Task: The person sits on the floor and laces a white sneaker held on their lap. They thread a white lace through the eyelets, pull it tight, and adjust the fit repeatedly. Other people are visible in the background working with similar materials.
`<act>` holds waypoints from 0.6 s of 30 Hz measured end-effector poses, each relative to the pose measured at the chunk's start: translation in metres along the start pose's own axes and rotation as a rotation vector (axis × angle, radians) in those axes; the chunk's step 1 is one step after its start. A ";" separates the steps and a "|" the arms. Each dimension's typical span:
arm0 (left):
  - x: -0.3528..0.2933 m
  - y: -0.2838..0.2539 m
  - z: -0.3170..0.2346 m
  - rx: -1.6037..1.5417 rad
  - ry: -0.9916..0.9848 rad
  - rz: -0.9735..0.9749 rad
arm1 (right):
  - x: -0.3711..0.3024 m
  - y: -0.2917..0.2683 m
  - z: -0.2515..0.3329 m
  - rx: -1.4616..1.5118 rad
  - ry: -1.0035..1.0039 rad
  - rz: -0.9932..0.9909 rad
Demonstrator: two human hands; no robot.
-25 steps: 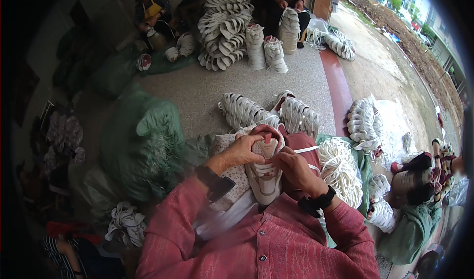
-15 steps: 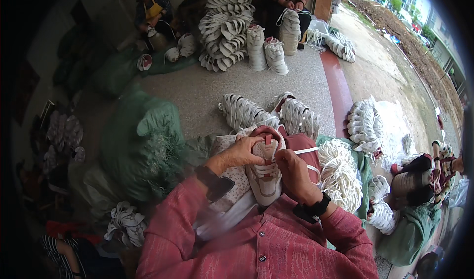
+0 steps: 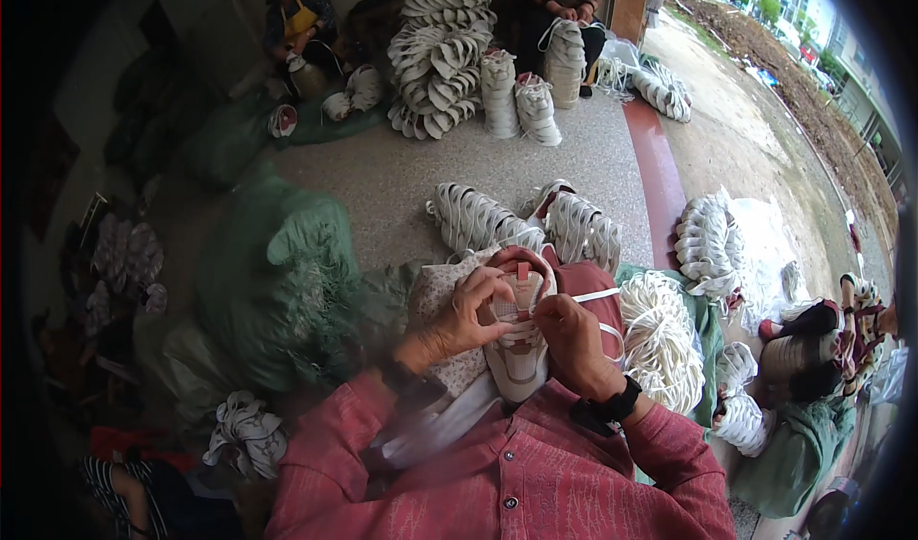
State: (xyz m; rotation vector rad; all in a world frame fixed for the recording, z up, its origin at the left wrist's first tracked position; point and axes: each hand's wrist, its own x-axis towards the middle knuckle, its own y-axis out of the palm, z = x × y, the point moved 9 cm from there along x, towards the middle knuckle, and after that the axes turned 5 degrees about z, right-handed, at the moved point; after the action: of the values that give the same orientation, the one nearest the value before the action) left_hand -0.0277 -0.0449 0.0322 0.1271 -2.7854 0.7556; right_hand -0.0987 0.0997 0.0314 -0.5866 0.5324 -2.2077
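In front of my chest is a beige and white shoe upper (image 3: 517,373) with a dark pink lining and a pink tab on its tongue. The toe points toward me, and short rows of lace cross its front. My left hand (image 3: 457,316) grips the upper's left edge, thumb and forefinger curved at the eyelets with a gap between their tips. On the other side, my right hand (image 3: 576,345) is closed in a pinch at the right eyelet row. A white shoelace (image 3: 599,294) runs out beside it and loops over dark pink cloth; the pinched bit is hidden by my fingers.
A heap of white laces (image 3: 660,341) lies to my right. Laced uppers (image 3: 484,219) stand in rows ahead, and a big green sack (image 3: 277,272) is at left. Two people (image 3: 298,26) work at the back near stacked uppers (image 3: 440,57); another sits at far right.
My left hand has slid slightly down and its fingers look more curled. The right hand stays pinched at the eyelets. The upper has barely shifted.
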 end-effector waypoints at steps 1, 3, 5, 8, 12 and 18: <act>-0.001 0.002 0.001 0.170 -0.022 0.015 | 0.001 0.003 -0.001 0.000 0.011 0.000; -0.002 0.003 0.000 0.227 0.006 -0.004 | 0.004 0.006 -0.002 -0.002 0.029 0.002; 0.000 0.003 0.000 0.262 0.018 -0.027 | 0.005 0.006 -0.002 -0.007 0.046 0.009; 0.002 0.004 -0.002 0.275 0.023 -0.050 | 0.006 0.004 0.000 -0.018 0.027 0.036; 0.000 0.004 -0.012 0.309 0.050 -0.075 | 0.008 0.003 -0.004 0.072 0.043 0.064; 0.000 0.002 -0.016 0.265 0.026 -0.029 | 0.007 0.003 -0.001 -0.072 0.028 0.009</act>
State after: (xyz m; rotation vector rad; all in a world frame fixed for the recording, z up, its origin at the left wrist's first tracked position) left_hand -0.0243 -0.0355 0.0447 0.2036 -2.6402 1.1075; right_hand -0.1020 0.0923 0.0305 -0.5907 0.6298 -2.1984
